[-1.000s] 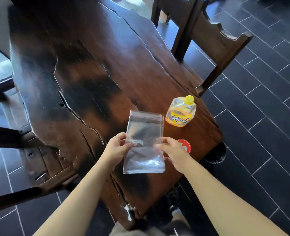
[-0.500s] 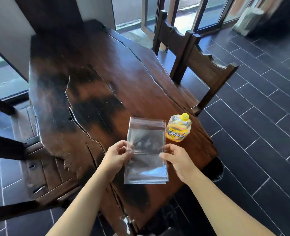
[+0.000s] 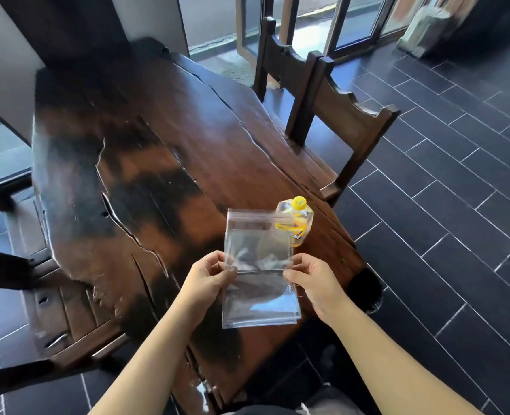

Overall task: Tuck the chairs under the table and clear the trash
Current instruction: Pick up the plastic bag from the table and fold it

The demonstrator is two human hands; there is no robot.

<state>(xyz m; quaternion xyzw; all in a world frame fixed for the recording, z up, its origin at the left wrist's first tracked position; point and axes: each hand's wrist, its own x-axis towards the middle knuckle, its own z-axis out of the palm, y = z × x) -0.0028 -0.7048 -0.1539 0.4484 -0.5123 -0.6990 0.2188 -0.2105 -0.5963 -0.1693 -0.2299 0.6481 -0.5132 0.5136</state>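
A clear plastic zip bag [image 3: 259, 301] is held upright above the near end of the dark wooden table [image 3: 164, 139]. My left hand [image 3: 209, 280] pinches its left edge and my right hand [image 3: 313, 280] pinches its right edge. Just behind the bag, a small plastic bottle [image 3: 300, 218] with a yellow cap and yellow label stands on the table near its right edge, partly hidden by the bag. One wooden chair [image 3: 346, 127] stands along the table's right side, with a second chair [image 3: 280, 61] behind it. Another chair [image 3: 53, 313] is at the left, its seat beside the table.
Dark tiled floor [image 3: 442, 220] spreads to the right. Glass doors [image 3: 337, 22] and a grey stone-like block [image 3: 427, 28] are at the far end. A dark pillar [image 3: 65, 28] rises behind the table's far left corner.
The view has tilted upward, showing more of the room. The bag has risen slightly and now overlaps the bottle. The red round sticker seen earlier is hidden.
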